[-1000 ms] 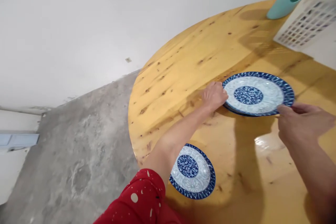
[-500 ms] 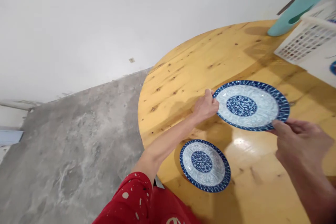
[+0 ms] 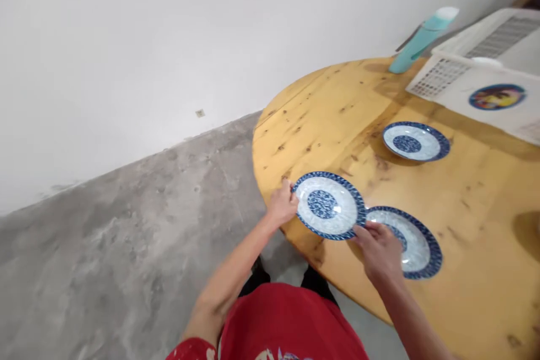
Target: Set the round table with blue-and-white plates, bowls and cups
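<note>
A round blue-and-white plate [image 3: 346, 208] is held near the table's left edge, between both hands. My left hand [image 3: 283, 203] is closed on its left rim. On the lower right rim, my right hand [image 3: 378, 248] pinches the same plate. A second plate [image 3: 417, 244] with the same pattern lies on the table, partly hidden behind my right hand and overlapped in view by the held plate's edge. Farther back, a third matching plate [image 3: 428, 143] rests on the wood. Whether the held plate touches the table, I cannot tell.
The round wooden table [image 3: 320, 107] stands close to a white wall [image 3: 169, 28]. A white plastic basket [image 3: 458, 79] sits at the back right, with a turquoise bottle-like container [image 3: 413, 48] beside it. Grey concrete floor [image 3: 126, 247] lies left of the table.
Both hands have carried the plate left and closer to my body, past the near plate on the table. The farther plate now shows in view. My view has shifted, showing more of the basket.
</note>
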Demonstrator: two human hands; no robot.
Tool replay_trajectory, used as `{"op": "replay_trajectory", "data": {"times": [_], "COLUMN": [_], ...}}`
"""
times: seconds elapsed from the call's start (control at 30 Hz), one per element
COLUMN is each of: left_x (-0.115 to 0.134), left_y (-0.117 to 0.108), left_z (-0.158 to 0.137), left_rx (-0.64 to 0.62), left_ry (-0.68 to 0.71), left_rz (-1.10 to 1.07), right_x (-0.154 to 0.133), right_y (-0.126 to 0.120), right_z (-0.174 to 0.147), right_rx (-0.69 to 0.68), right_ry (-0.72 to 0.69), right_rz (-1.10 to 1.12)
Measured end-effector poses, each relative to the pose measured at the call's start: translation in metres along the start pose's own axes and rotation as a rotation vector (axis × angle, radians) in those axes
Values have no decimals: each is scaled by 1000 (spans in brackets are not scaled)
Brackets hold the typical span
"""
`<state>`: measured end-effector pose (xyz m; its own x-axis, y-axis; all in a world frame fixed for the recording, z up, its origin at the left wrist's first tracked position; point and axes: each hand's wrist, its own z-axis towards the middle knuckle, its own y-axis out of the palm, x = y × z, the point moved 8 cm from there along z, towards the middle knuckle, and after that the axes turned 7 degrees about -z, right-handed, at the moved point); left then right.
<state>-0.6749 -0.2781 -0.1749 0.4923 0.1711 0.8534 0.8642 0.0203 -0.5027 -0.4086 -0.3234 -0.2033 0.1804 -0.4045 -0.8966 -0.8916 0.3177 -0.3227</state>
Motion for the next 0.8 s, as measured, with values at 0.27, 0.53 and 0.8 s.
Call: {"op": "replay_trajectory", "data": {"times": [0.27,0.53,0.8], "left_x": [-63,-82,-74], "left_y": [-83,-96,-92], "left_z": [-12,64,192], "left_rx": [54,-28,-207], "left_ry": [4,25,40], "left_rz": [-150,-220,-129], "right_x": [6,-6,-19], "right_y": [101,155,215], "right_z": [-60,-30,36], "right_rx": [-140,-175,-46], "right_ry": [50,38,70], "right_rz": [174,116,261]}}
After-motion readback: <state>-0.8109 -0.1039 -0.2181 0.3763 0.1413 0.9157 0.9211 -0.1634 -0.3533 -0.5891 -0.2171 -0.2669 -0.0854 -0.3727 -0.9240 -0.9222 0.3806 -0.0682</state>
